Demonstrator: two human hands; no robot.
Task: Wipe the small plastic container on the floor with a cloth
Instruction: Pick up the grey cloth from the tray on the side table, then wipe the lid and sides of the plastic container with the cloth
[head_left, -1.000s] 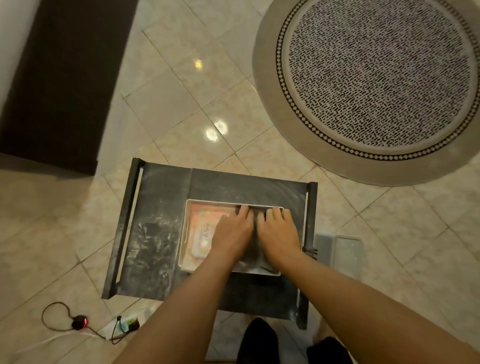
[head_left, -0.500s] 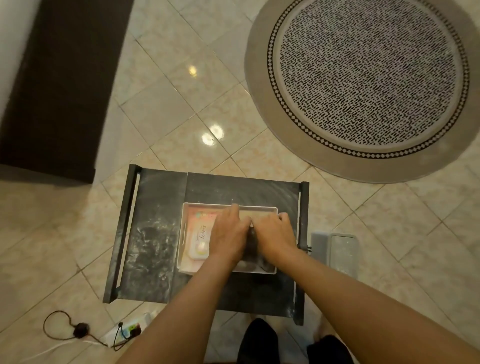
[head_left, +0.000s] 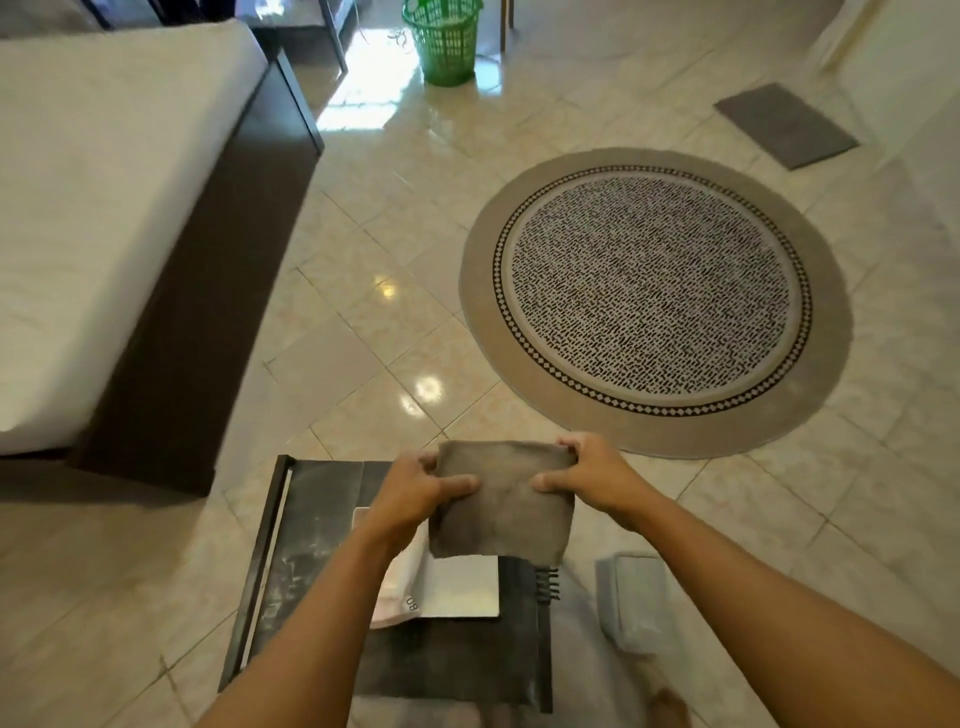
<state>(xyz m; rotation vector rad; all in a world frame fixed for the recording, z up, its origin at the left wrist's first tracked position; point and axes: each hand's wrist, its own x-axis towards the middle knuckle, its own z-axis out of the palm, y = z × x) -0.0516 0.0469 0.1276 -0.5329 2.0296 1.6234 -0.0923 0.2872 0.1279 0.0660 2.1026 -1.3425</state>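
With both hands, left and right, pinching the cloth aloft (each grip clenched on an upper corner), its loose hem could snag the white tray on the bench before reaching the small plastic container.

Warm, fairly dim indoor light. Daylight enters well beyond the fingers, beside the green basket, and glares white on the glossy tiled floor; smaller lamp reflections shine just ahead of the fingers. The bed edge bows with wide-angle distortion. The bottom edge looks soft and smeared.

tiled floor, round rug, dark tray
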